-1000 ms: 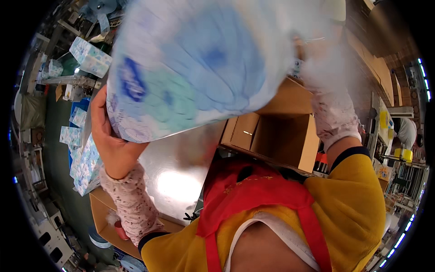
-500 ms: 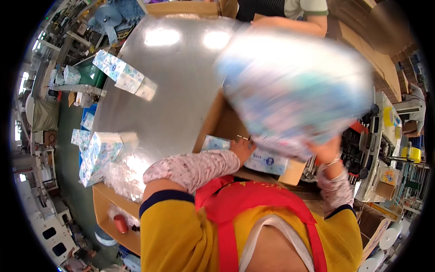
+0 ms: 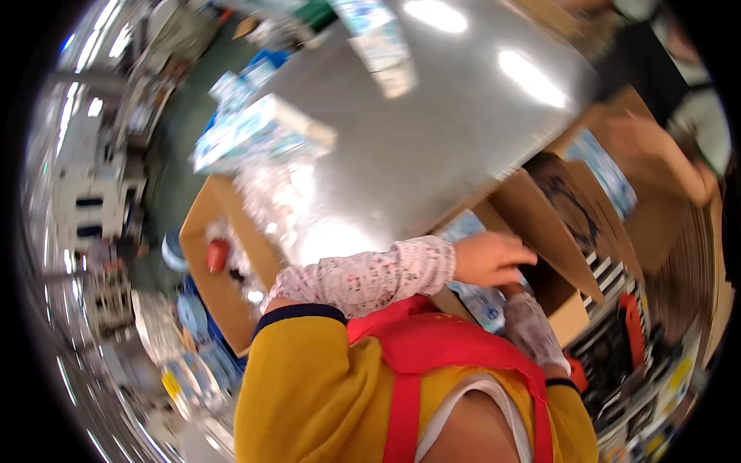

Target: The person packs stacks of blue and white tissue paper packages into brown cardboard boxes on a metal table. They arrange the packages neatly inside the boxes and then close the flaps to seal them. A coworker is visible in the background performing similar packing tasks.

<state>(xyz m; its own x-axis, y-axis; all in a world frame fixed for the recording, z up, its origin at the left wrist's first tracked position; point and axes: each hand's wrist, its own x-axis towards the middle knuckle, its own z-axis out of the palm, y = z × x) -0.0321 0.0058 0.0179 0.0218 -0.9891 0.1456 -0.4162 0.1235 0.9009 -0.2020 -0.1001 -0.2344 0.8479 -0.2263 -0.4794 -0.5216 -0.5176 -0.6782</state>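
My left hand [image 3: 492, 258] is over an open cardboard box [image 3: 523, 208], its fingers stretched out and apart with nothing in them. My right hand [image 3: 511, 290] reaches into the same box just below it; its fingers are hidden behind the left hand. Inside the box, beside both hands, lies a blue-and-white printed pack [image 3: 484, 307]. Near my left wrist another printed pack [image 3: 463, 224] shows by the box's far left wall.
A metal table [image 3: 417, 162] stretches ahead, with printed packs [image 3: 384, 54] and a stacked bundle [image 3: 258, 131] on it. Clear plastic film [image 3: 274, 193] lies by a carton holding a red roll [image 3: 218, 255]. At right, another person's hand [image 3: 641, 137] is near a printed pack [image 3: 602, 171].
The large blurred printed bundle by my right hand is gone from above the box. My right hand has moved down and left into the box. The whole view has turned.
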